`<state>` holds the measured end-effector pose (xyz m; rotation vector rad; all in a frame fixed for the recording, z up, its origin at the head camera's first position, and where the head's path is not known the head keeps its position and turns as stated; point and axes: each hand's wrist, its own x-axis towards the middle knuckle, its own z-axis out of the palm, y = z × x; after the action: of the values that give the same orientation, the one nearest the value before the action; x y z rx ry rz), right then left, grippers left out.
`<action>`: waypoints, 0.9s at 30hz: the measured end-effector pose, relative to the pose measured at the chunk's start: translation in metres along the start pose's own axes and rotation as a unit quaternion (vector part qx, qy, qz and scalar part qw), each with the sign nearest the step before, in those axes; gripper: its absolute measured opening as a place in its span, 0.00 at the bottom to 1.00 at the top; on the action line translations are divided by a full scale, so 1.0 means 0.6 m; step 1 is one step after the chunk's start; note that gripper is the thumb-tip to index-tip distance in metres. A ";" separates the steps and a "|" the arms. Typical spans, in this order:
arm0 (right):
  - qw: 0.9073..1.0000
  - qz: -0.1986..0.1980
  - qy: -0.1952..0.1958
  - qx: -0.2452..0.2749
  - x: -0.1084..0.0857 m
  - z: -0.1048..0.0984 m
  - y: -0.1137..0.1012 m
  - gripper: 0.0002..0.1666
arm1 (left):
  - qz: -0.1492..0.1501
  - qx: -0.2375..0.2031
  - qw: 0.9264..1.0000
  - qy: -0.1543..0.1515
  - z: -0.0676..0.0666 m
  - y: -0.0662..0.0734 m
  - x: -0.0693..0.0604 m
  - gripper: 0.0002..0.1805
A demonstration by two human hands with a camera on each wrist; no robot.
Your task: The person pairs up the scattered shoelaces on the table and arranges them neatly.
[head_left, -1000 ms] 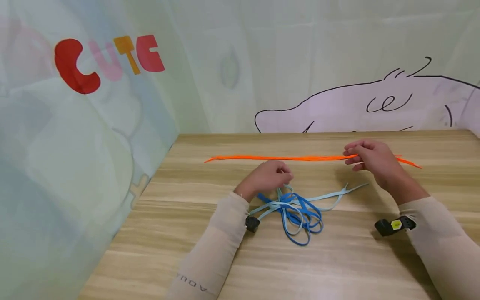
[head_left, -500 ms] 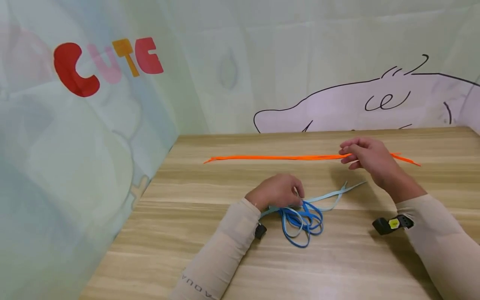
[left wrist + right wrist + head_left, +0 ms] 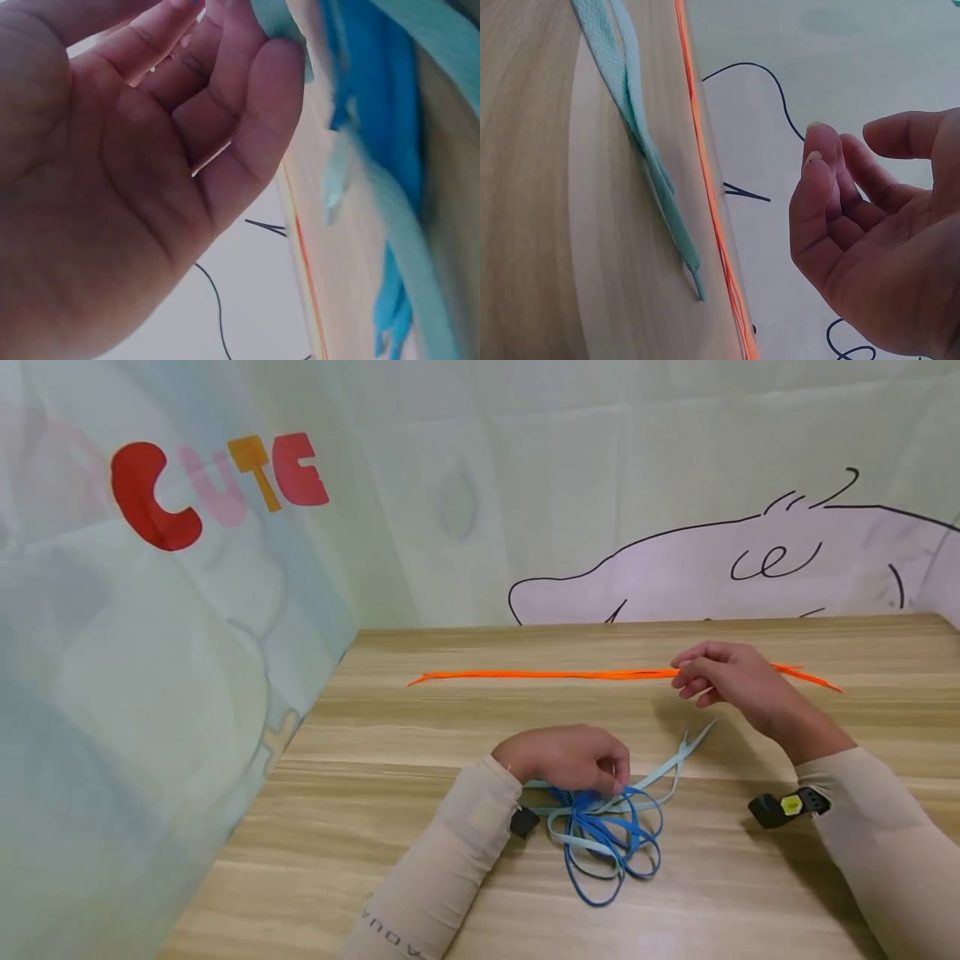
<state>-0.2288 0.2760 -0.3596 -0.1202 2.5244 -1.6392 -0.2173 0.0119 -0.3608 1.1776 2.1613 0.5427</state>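
Observation:
A tangle of light blue and darker blue shoelaces [image 3: 592, 831] lies on the wooden table in loops. My left hand [image 3: 570, 756] is over its far side and pinches part of it. In the left wrist view, a strip of light blue shoelace [image 3: 277, 19] passes at the fingertips; the thumb's contact is cut off there. My right hand [image 3: 731, 681] hovers, fingers loosely bent and holding nothing, in front of a bundle of orange shoelaces [image 3: 540, 674]. That bundle runs straight across the back of the table, partly hidden by this hand. Light blue lace tips [image 3: 682, 247] show in the right wrist view.
The wooden table [image 3: 420, 827] ends at the back against a printed cloth backdrop [image 3: 450, 510]. Another cloth side [image 3: 150, 693] with coloured letters borders it on the left. Both forearms wear beige sleeves and dark wrist cameras [image 3: 768, 811].
My left hand has come down from above the tangle onto it and drawn it slightly toward me and to the right. The loops have spread. My right hand has shifted slightly left.

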 end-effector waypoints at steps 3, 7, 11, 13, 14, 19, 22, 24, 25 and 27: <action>1.000 0.001 -0.013 0.005 0.001 0.002 0.002 0.22 | 0.006 -0.011 1.000 0.003 -0.001 0.006 -0.002 0.05; 1.000 -0.003 -0.019 0.003 0.001 0.007 0.004 0.21 | -0.004 -0.030 1.000 -0.002 -0.004 0.010 -0.005 0.05; 0.999 -0.001 -0.035 -0.004 0.002 0.017 0.005 0.22 | -0.010 -0.037 0.999 0.002 -0.010 0.008 -0.008 0.05; 0.999 0.002 -0.049 -0.013 0.003 0.023 0.004 0.22 | -0.005 -0.034 0.999 0.011 -0.013 0.005 -0.009 0.05; 0.998 0.002 -0.056 -0.016 0.003 0.026 0.004 0.22 | -0.001 -0.030 0.999 0.016 -0.015 0.003 -0.010 0.05; 0.996 0.000 -0.081 -0.030 0.004 0.034 -0.001 0.22 | 0.037 -0.060 0.996 0.055 -0.022 -0.001 -0.012 0.06; 0.995 -0.006 -0.096 -0.034 0.003 0.036 -0.002 0.22 | 0.068 -0.123 0.988 0.072 -0.024 0.000 -0.017 0.08; 0.993 -0.015 -0.108 -0.036 0.002 0.036 -0.002 0.22 | 0.093 -0.169 0.978 0.078 -0.025 0.001 -0.021 0.09; 0.993 -0.021 -0.114 -0.035 0.000 0.036 -0.003 0.22 | 0.106 -0.193 0.972 0.080 -0.027 0.001 -0.023 0.09; 0.991 -0.034 -0.127 -0.035 -0.004 0.037 -0.007 0.21 | 0.125 -0.238 0.959 0.088 -0.028 0.001 -0.026 0.09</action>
<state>-0.2233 0.2547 -0.3648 -0.4003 2.4080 -1.4521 -0.2219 -0.0022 -0.3429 1.1603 1.8716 1.2423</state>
